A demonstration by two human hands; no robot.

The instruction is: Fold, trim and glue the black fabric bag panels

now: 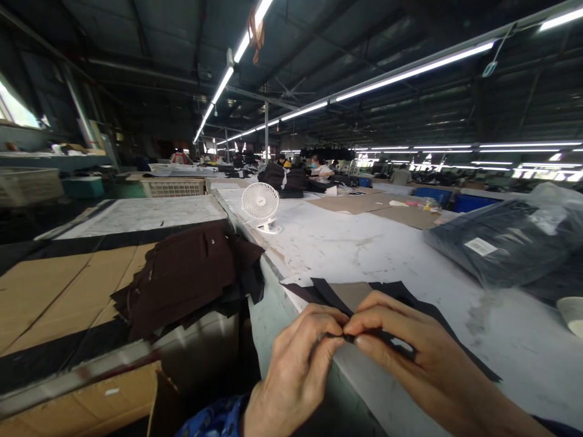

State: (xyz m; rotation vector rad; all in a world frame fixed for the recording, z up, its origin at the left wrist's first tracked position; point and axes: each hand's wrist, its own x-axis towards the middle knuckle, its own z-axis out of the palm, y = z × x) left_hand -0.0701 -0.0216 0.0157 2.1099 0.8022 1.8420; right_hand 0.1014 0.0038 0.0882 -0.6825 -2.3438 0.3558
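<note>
My left hand (303, 361) and my right hand (410, 352) meet at the near edge of the white-topped table (364, 249). Both pinch a small piece of black fabric (348, 337) between thumb and fingers, the fingertips almost touching. Most of the piece is hidden by my hands. Just beyond them, dark fabric pieces (328, 292) lie on the table, with a brownish-grey piece (353, 295) among them. Some black cloth reaches out past my right hand.
A white fan (260, 203) stands at the table's left edge. To the right lies a plastic-wrapped dark bundle (505, 240) near a pale bowl (571, 314). Dark brown fabric pieces (186, 273) are stacked at left, above a cardboard box (91, 403). People sit farther back.
</note>
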